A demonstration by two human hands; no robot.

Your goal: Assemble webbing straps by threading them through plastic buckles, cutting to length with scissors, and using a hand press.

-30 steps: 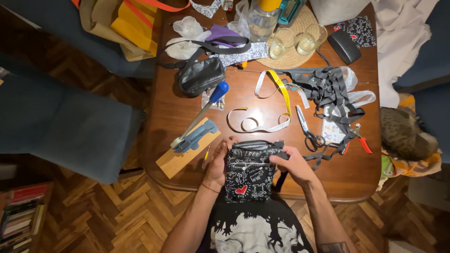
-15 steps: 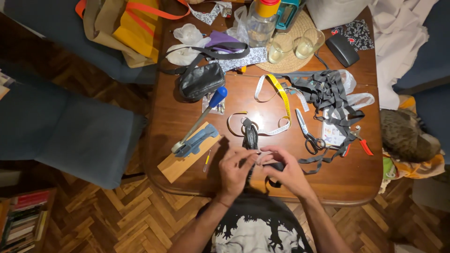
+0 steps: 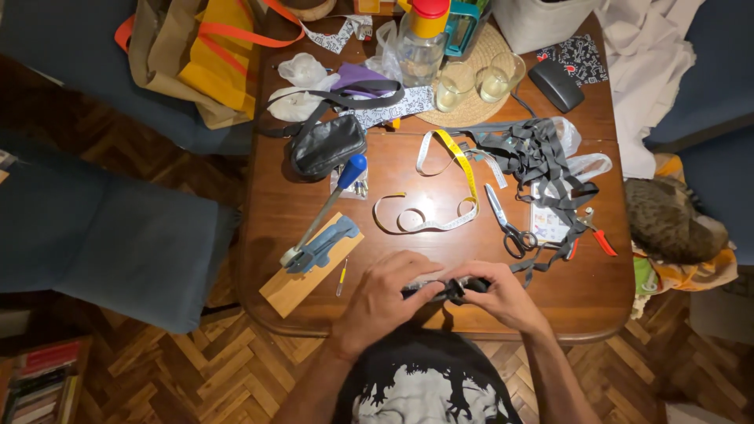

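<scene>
We held a small dark pouch (image 3: 449,289) at the near edge of the wooden table (image 3: 597,290), just in front of our torso. Most of the item was hidden beneath our fingers, so its exact shape could not be determined. Our left hand (image 3: 386,296) and right hand (image 3: 499,297) were brought together, both clamped on the item from opposite sides, with fingertips meeting over its middle. Both forearms entered from the bottom of the view and converged toward the table edge, wrists raised slightly.

Bare table surface lay directly beyond the hands. Further out, a looped tape measure (image 3: 440,196) lay near the table centre. Scissors (image 3: 506,224) lay to the right of it, next to a tangle of grey straps (image 3: 542,157). To the left, a wooden block (image 3: 302,275) carrying a blue-handled tool (image 3: 330,208) sat close to the table's left edge, well apart from the left hand.
</scene>
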